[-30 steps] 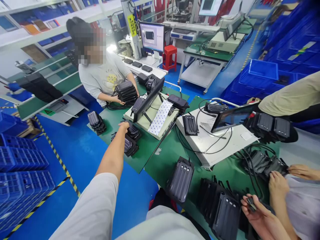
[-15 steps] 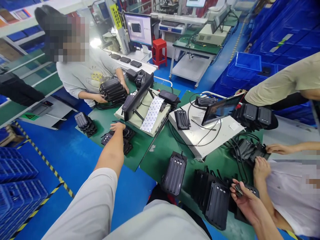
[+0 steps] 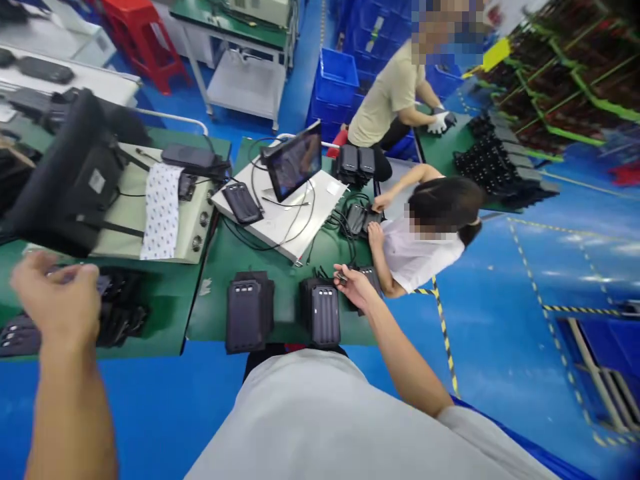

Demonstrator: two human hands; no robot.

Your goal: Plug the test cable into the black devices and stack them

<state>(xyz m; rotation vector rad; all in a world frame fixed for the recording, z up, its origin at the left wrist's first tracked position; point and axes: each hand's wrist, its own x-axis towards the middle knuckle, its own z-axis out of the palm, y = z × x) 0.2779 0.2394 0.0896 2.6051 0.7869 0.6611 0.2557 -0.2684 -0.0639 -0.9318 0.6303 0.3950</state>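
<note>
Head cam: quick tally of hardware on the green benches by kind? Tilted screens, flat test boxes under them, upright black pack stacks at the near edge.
Tilted screens: 2, a black monitor and a tablet screen
Flat test boxes: 2, beige box and white box
Upright pack stacks at near edge: 2, and
Total: 6

I'm seeing a tablet leaning on a white box, a red stool and blue crates sitting beyond.
</note>
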